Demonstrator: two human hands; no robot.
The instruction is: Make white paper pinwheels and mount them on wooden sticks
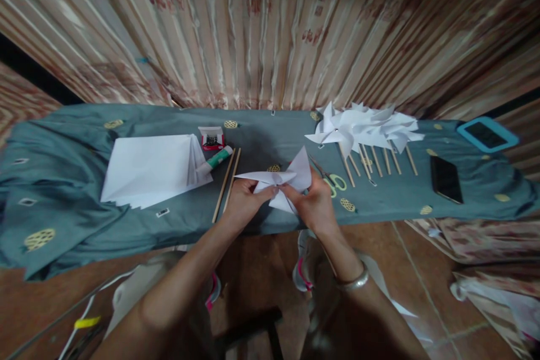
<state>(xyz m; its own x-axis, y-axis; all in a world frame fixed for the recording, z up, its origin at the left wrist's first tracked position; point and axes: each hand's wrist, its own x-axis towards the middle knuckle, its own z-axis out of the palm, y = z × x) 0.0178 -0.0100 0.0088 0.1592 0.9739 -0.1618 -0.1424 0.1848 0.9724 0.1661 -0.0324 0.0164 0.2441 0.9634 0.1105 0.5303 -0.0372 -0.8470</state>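
Between my two hands is a white paper pinwheel (pixel 300 170), held over the front part of the cloth-covered table. My left hand (pixel 247 199) grips its left side, with the thumb pressed near the centre. From the right, my right hand (pixel 315 199) holds it too, its thumb also at the middle. Fingers behind the paper are hidden. Two wooden sticks (pixel 223 188) lie just left of my left hand. Beside my right hand rest scissors (pixel 336 181) with pale yellow-green handles.
A stack of white paper (pixel 147 169) lies at left, near a green-and-white glue stick (pixel 220 157) and a small red-and-white box (pixel 211 138) of pins. Finished pinwheels on sticks (pixel 367 129) are piled at right. Beyond them are a black phone (pixel 446 179) and a blue-framed tablet (pixel 487 134).
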